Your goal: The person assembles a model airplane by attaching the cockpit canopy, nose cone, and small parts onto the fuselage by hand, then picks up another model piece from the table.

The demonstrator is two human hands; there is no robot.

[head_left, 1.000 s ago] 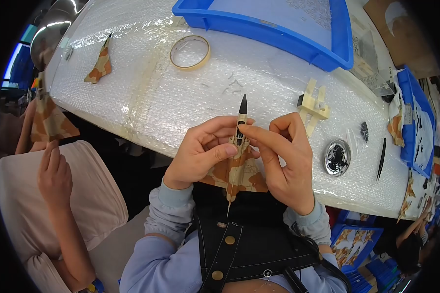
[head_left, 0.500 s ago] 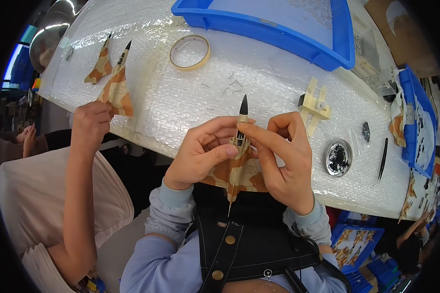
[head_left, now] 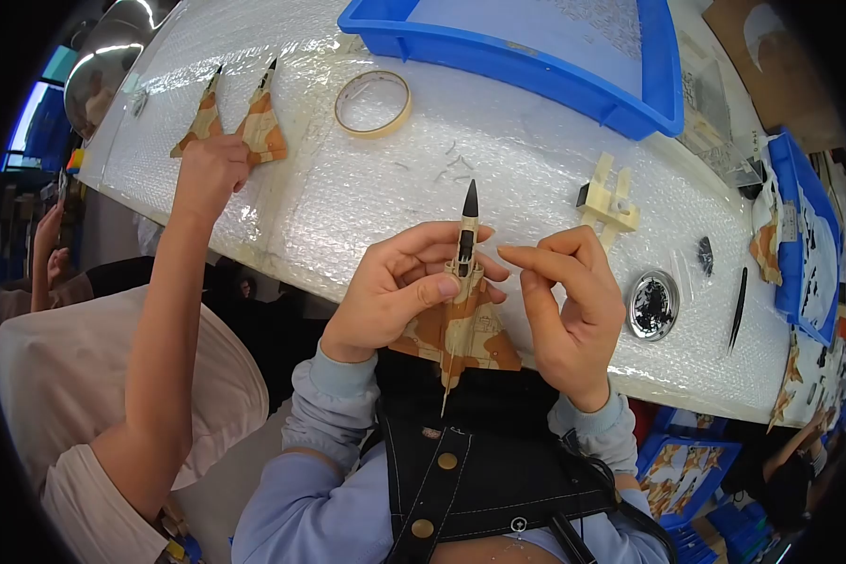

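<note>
Sharply pointed, delta-winged model plane (head_left: pixel 458 329)

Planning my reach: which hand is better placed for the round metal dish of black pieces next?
Likely your right hand: it's nearer the dish and off the brown-and-tan model jet your left hand holds.

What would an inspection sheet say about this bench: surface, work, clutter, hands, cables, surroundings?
Surface: table covered in bubble wrap.
Job's things: camouflaged model jet, black nose pointing away from the person.
Clutter: tape roll, blue tray, cream fixture, round dish of black bits, slim dark tool.
Hands: left hand holds the jet; right hand is apart from it; whether it holds anything tiny is unclear.
Cables: nothing seen on the table.
Surroundings: at the left, another person's hand by two similar jets.
</note>
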